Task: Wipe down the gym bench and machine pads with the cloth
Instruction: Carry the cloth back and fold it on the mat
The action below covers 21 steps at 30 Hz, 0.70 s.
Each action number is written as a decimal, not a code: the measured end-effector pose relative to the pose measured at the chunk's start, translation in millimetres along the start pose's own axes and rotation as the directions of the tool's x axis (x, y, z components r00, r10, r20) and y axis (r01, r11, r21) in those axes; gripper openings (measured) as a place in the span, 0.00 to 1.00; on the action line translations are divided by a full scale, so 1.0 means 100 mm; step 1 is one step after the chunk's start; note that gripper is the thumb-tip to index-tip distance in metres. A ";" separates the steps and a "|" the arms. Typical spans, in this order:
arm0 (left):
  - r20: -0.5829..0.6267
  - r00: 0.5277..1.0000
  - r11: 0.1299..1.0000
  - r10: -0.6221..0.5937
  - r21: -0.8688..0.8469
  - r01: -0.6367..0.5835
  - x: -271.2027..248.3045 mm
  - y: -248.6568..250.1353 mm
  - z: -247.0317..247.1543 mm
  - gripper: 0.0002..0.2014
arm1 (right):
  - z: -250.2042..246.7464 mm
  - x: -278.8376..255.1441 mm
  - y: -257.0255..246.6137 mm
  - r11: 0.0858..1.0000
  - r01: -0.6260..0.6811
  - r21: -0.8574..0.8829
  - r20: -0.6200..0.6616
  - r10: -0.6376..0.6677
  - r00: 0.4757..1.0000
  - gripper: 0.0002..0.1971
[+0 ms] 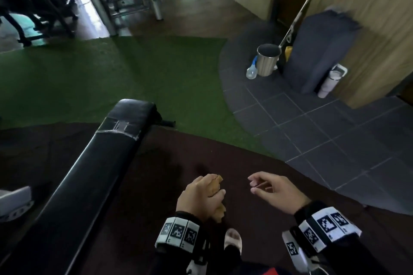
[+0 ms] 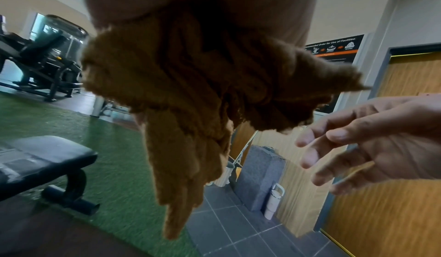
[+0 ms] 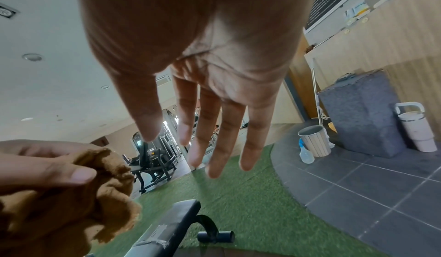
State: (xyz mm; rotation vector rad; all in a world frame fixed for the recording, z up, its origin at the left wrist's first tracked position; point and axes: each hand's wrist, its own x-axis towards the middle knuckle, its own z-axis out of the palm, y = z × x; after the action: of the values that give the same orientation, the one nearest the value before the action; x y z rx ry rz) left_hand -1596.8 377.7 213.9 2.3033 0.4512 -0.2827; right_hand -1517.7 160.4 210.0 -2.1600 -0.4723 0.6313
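Hands (image 1: 237,194) over maroon mat (image 1: 156,181); green turf (image 1: 111,69), grey tiles (image 1: 324,140) beyond

A gym is shown. A black padded bench (image 1: 93,163) stands partly on dark matting and partly on green turf (image 1: 111,69). Weight machines (image 2: 45,61) with dark frames and steel posts are seen in the room beyond. On the wall, a poster (image 2: 334,47) headed with an order for use of facilities is hung beside a wooden door. On grey tiles near the wall, a bin (image 1: 267,60), a spray bottle (image 1: 252,71) and a tumbler (image 1: 330,82) are placed.
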 end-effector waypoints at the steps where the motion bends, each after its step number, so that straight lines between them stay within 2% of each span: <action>1: 0.010 1.000 1.000 0.008 -0.004 -0.008 0.20 0.07 -0.03 0.19 | -0.10 0.15 0.01 1.000 0.000 -0.010 0.001 0.000 1.000 0.11; 7: 0.081 0.995 0.998 0.055 0.036 -0.058 1.24 0.37 -0.21 0.20 | -0.57 0.94 0.06 0.998 -0.056 -0.011 -0.033 0.056 0.998 0.11; 12: 0.147 0.984 0.992 0.097 0.071 -0.108 2.29 0.58 -0.41 0.21 | -0.91 1.75 0.08 0.992 -0.119 0.037 -0.113 0.123 0.986 0.10; 17: 0.220 0.960 0.967 0.175 0.144 -0.210 3.48 0.88 -0.65 0.22 | -1.28 2.63 0.11 0.983 -0.168 0.071 -0.179 0.179 0.968 0.09; 21: 0.285 0.926 0.935 0.247 0.180 -0.305 4.24 1.18 -0.83 0.22 | -1.58 3.15 0.05 0.972 -0.202 0.122 -0.224 0.225 0.948 0.09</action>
State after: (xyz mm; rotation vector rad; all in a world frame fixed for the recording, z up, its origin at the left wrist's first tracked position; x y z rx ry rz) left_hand -1156.8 460.1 205.8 2.4641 -0.0453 -0.5057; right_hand -1172.0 227.1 204.6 -2.1737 -0.0770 0.4933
